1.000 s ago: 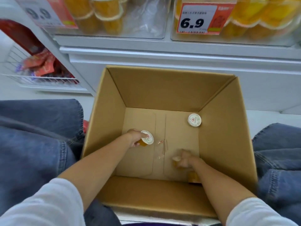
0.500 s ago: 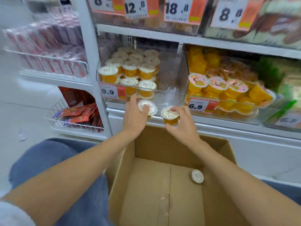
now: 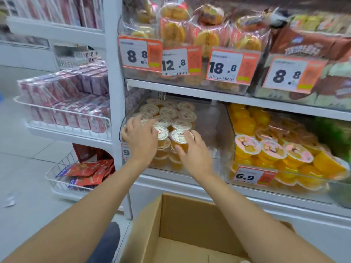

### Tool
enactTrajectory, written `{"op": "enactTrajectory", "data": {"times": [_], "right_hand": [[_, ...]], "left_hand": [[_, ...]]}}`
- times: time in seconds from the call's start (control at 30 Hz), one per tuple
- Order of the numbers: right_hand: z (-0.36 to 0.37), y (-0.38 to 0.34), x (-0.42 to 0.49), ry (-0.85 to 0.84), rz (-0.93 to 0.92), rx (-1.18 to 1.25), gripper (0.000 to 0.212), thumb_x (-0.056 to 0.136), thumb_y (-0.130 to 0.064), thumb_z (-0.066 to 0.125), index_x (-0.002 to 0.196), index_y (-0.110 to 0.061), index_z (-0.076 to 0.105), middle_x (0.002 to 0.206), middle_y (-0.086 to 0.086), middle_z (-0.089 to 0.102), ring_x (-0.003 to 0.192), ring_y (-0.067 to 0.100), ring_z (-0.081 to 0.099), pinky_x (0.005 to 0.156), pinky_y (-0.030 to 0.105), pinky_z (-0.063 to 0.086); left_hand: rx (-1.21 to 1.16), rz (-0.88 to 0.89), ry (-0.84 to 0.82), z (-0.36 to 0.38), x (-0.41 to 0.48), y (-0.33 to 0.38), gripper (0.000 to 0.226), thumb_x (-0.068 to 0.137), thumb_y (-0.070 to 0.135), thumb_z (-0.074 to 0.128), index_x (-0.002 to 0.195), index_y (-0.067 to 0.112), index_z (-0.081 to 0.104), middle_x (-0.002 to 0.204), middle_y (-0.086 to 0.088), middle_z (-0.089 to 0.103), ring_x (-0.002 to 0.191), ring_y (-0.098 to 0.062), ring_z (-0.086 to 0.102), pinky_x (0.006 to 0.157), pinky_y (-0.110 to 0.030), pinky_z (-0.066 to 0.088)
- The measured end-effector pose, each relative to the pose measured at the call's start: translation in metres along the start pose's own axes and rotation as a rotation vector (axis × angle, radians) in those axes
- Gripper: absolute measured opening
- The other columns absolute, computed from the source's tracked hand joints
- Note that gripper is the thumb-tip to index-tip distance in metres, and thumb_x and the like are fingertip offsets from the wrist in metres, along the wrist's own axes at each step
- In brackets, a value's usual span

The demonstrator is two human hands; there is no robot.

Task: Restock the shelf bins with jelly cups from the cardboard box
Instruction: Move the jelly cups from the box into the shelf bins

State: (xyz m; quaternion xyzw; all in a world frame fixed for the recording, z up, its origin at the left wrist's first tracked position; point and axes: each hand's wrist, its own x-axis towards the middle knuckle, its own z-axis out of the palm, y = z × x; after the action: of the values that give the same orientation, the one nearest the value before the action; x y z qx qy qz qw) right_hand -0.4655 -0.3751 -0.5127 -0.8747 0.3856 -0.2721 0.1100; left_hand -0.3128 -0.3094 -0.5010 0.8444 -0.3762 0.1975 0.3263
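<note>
Orange jelly cups (image 3: 179, 138) with white lids — brown cardboard box (image 3: 190, 221) — orange-and-white price tags (image 3: 254, 176)

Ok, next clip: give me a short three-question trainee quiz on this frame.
1. True or false: the right hand grips a jelly cup at the clear bin.
2. The price tag below the pink-lidded cups reads: A 6.9, B 12.8, C 18.8?
3. Fill in: the lids of the cups in the clear bin are mainly ___.
Key: 1 true; 2 A; 3 white.
</note>
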Motion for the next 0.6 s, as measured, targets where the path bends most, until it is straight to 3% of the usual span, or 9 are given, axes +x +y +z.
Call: {"op": "enactTrajectory", "data": {"times": [0.07,0.17,0.27,0.33,0.43,0.5,0.6], "right_hand": [[0.0,-0.002,0.003,-0.059,-0.003,-0.059,0.064,0.094,-0.051,0.045,0.15,-0.025,0.025,0.157,-0.002,0.021,0.136,0.025,0.034,0.104,0.042,0.034],[-0.003,-0.006,0.006,-0.127,0.004,-0.088,0.074,0.089,-0.061,0.043,0.151,-0.031,0.018,0.159,-0.003,0.015,0.142,0.023,0.025,0.108,0.046,0.029],[-0.005,-0.006,-0.001,-0.07,-0.008,-0.019,0.07,0.088,-0.054,0.05,0.15,-0.029,0.026,0.16,0.0,0.015,0.145,0.022,0.017,0.114,0.043,0.021],[-0.01,-0.005,-0.016,0.083,-0.031,0.107,0.058,0.088,-0.038,0.058,0.142,-0.023,0.043,0.152,0.004,0.03,0.138,0.021,0.027,0.114,0.041,0.025],[-0.016,0.007,-0.045,0.319,-0.133,0.135,0.031,0.081,-0.012,0.06,0.112,-0.011,0.062,0.114,0.004,0.053,0.103,0.019,0.049,0.088,0.034,0.043],[-0.017,0.026,-0.069,0.261,-0.116,0.144,0.021,0.083,-0.008,0.057,0.103,-0.009,0.063,0.104,0.002,0.053,0.093,0.017,0.05,0.077,0.031,0.044],[-0.009,0.072,-0.113,0.022,0.018,0.119,0.015,0.09,-0.012,0.054,0.102,-0.015,0.062,0.104,-0.003,0.05,0.082,0.012,0.052,0.071,0.03,0.046]], "left_hand": [[0.014,0.01,-0.047,0.001,0.003,-0.002,0.032,0.096,0.041,0.042,0.113,0.033,0.068,0.14,0.0,0.049,0.136,-0.023,0.031,0.109,-0.05,0.016],[0.114,0.113,-0.12,0.003,-0.006,0.0,0.057,0.094,0.063,0.026,0.132,0.033,0.055,0.145,0.002,0.047,0.14,-0.019,0.03,0.112,-0.058,0.004],[0.131,0.136,-0.133,0.002,-0.015,-0.001,0.06,0.094,0.064,0.024,0.139,0.031,0.047,0.152,-0.006,0.036,0.145,-0.022,0.022,0.113,-0.06,0.0],[0.096,0.219,-0.013,-0.004,-0.026,0.005,0.047,0.094,0.054,0.039,0.127,0.027,0.056,0.141,-0.007,0.047,0.137,-0.025,0.034,0.11,-0.053,0.014],[-0.05,0.412,0.146,-0.014,-0.052,0.025,0.018,0.086,0.03,0.052,0.097,0.018,0.059,0.101,0.0,0.058,0.099,-0.024,0.052,0.084,-0.037,0.036],[-0.172,0.445,0.032,-0.014,-0.077,0.038,0.008,0.082,0.02,0.056,0.088,0.016,0.053,0.085,0.002,0.053,0.082,-0.021,0.049,0.07,-0.033,0.037],[-0.322,0.306,-0.385,0.009,-0.123,0.041,0.01,0.083,0.018,0.057,0.089,0.022,0.05,0.083,0.006,0.052,0.078,-0.019,0.051,0.068,-0.035,0.043]]}}
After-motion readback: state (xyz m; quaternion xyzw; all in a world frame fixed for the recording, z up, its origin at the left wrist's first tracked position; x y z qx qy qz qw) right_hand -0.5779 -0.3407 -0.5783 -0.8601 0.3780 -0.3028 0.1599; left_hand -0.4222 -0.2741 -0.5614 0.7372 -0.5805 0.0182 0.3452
